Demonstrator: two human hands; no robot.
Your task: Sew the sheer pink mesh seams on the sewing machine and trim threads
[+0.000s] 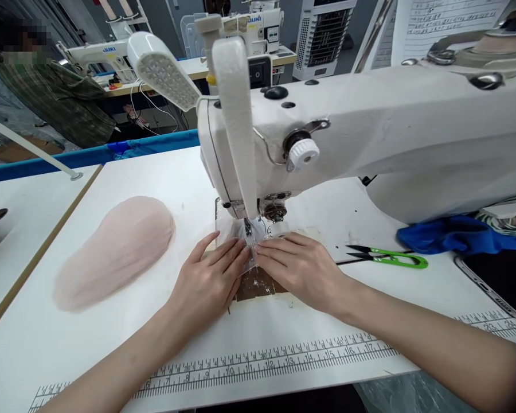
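Under the needle and presser foot (248,228) of a white sewing machine (223,166) lies a small piece of clear, thin film (230,228). My left hand (210,275) is palm down at its left side, fingertips closed on the film and its little finger held apart. From the right, my right hand (305,267) has its fingers together, tips closed on the film close to the foot. Both thumbs are partly hidden. Between my hands, the film shows shiny folds over a brown patch (258,284) of the table. A sheer pink, sole-shaped fabric piece (116,249) lies flat at the left.
Green-handled thread snips (391,259) lie right of my right hand. Further right are a blue cloth (456,234) and a phone (499,275). A printed ruler (241,367) runs along the front edge. A co-worker (55,94) sits at the back left, near other machines.
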